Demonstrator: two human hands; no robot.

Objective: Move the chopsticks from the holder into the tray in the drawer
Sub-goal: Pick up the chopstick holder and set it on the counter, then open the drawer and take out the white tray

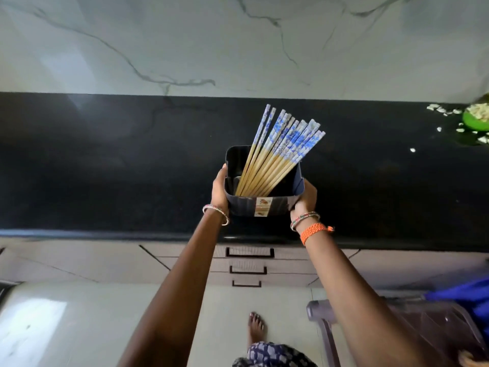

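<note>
Patterned cloth [272, 354] and a bare foot [256, 327] on the floor are closest to the lens. Further out, a dark square holder [258, 207] is gripped from both sides: the left hand [220, 190] is wrapped on its left wall, the right hand [307, 198] on its right corner. Chopsticks [277, 154] with blue-patterned tops are leaned together inside it, fanned up and to the right. It's held over the black counter [105, 168], probably lifted clear, hard to be sure. Three closed drawers [248, 263] are seen below the counter edge.
</note>
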